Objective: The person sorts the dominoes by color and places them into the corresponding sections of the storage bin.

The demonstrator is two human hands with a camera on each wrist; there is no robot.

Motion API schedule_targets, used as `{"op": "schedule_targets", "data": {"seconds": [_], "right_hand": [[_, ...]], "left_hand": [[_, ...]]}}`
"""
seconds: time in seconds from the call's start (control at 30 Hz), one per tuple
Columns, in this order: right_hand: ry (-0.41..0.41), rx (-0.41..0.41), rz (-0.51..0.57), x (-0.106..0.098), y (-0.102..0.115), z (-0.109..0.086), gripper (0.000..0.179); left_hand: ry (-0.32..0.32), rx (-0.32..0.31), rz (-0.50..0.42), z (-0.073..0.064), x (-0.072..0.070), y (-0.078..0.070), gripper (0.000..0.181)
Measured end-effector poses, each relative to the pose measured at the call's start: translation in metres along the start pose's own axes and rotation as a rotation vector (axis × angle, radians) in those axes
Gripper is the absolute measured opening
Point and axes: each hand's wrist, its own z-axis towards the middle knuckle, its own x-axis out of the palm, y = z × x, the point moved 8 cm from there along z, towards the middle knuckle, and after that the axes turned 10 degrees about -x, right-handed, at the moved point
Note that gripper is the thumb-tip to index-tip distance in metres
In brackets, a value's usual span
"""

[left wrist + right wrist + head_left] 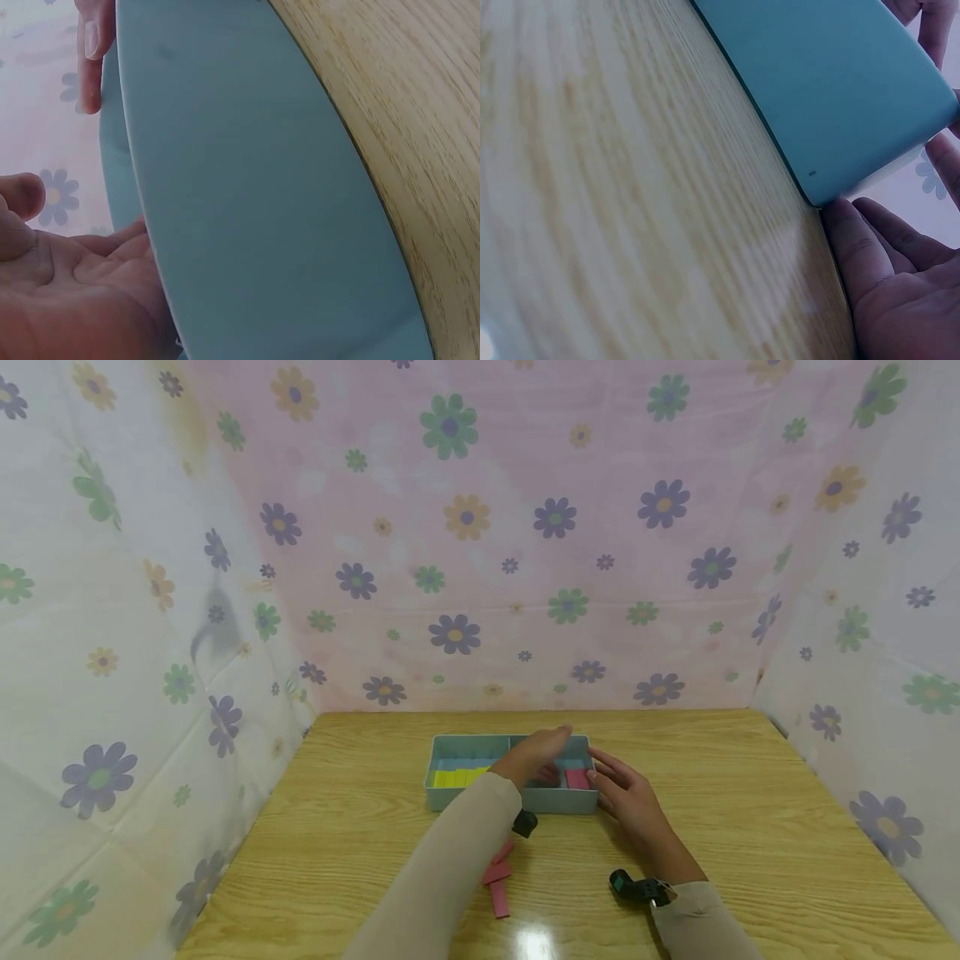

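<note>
A blue-green two-compartment box (558,802) sits on the table. My left hand (536,758) reaches over its front wall into the right compartment; its fingertips are partly hidden, so what they hold cannot be told. In the left wrist view, the palm (97,292) shows behind the box wall. My right hand (633,802) touches the box's right end, fingers extended along the wall and thumb near the rim. Beside that thumb, a pink block piece (577,779) stands in the right compartment. Yellow pieces (453,778) line the front of the left compartment.
Several loose pink pieces (499,900) lie on the wooden table (360,827) in front of the box, partly behind my left sleeve. Flowered cloth (465,577) hangs at the back and on both sides. Each wrist wears a small black camera (630,887).
</note>
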Motion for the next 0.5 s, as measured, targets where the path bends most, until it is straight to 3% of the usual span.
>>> {"op": "schedule_targets", "data": {"seconds": [0.2, 0.5], "right_hand": [[-0.002, -0.008, 0.002, -0.0004, 0.0007, 0.0, 0.059], [0.008, -0.004, 0.001, 0.0005, 0.001, -0.0007, 0.057]], "left_hand": [[0.059, 0.01, -0.008, -0.003, 0.0057, 0.0005, 0.08], [0.071, 0.024, 0.015, -0.0003, 0.0082, -0.0001, 0.08]]}}
